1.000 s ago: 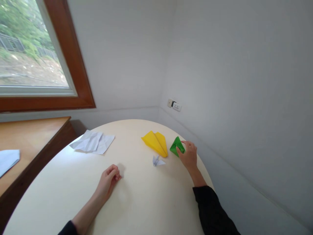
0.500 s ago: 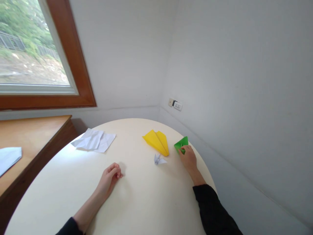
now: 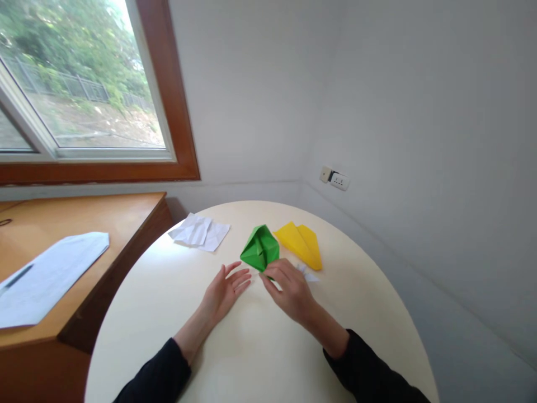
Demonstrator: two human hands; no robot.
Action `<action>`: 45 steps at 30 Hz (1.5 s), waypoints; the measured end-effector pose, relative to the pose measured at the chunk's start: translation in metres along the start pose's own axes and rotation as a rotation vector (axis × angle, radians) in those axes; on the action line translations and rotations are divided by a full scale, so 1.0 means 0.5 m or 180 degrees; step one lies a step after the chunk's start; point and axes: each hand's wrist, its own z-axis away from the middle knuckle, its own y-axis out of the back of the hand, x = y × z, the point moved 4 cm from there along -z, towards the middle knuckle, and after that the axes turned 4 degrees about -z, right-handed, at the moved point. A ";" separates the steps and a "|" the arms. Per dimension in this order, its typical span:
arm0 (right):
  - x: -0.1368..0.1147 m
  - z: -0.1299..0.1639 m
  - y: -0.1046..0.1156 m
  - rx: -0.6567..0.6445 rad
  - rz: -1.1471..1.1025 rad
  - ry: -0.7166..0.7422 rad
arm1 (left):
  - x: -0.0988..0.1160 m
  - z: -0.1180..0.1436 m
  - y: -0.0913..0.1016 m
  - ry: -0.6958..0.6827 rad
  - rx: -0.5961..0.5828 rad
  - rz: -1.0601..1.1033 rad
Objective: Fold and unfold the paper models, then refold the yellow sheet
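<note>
My right hand [image 3: 289,291] pinches the near corner of a folded green paper [image 3: 260,249], which stands tilted up above the round cream table [image 3: 251,347]. My left hand [image 3: 226,288] lies flat on the table just left of it, fingers spread and empty, tips close to the green paper. A yellow paper plane [image 3: 300,243] rests right behind my right hand. A small white folded paper figure [image 3: 308,274] peeks out beside my right hand, mostly hidden by it.
A creased white sheet [image 3: 199,232] lies at the table's far left. A wooden desk [image 3: 84,224] on the left carries a white envelope [image 3: 46,274]. A window [image 3: 84,95] is above it; grey walls with a socket [image 3: 334,179] close in behind and right.
My right hand carried the green paper from the table's right edge to the middle, in front of the yellow plane. My left hand went from curled to flat and spread. The view turned left.
</note>
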 end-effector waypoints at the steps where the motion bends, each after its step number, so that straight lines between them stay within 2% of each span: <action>1: -0.009 0.009 -0.027 -0.0113 -0.0072 0.0065 | 0.002 0.001 -0.001 -0.0004 -0.0104 0.0104; 4: -0.019 0.045 -0.087 -0.0255 -0.0209 0.0147 | 0.007 0.004 0.001 -0.0025 -0.0354 0.0194; 8: -0.012 0.079 -0.117 -0.0244 -0.0455 -0.0065 | 0.012 0.007 0.010 -0.0117 -0.0418 0.0086; 17: -0.007 0.091 -0.117 -0.0368 -0.0774 -0.0188 | 0.022 0.008 0.014 0.0030 -0.0135 -0.0283; 27: -0.013 0.089 -0.107 -0.0599 -0.1231 -0.0365 | 0.018 -0.003 0.027 0.0176 0.0290 -0.0021; 39: 0.004 0.096 -0.106 -0.0606 -0.1628 -0.0847 | 0.017 -0.002 0.024 0.0280 0.0496 0.0137; 45: 0.004 0.092 -0.108 -0.0638 -0.1649 -0.0905 | 0.016 -0.002 0.024 0.0288 0.0570 0.0166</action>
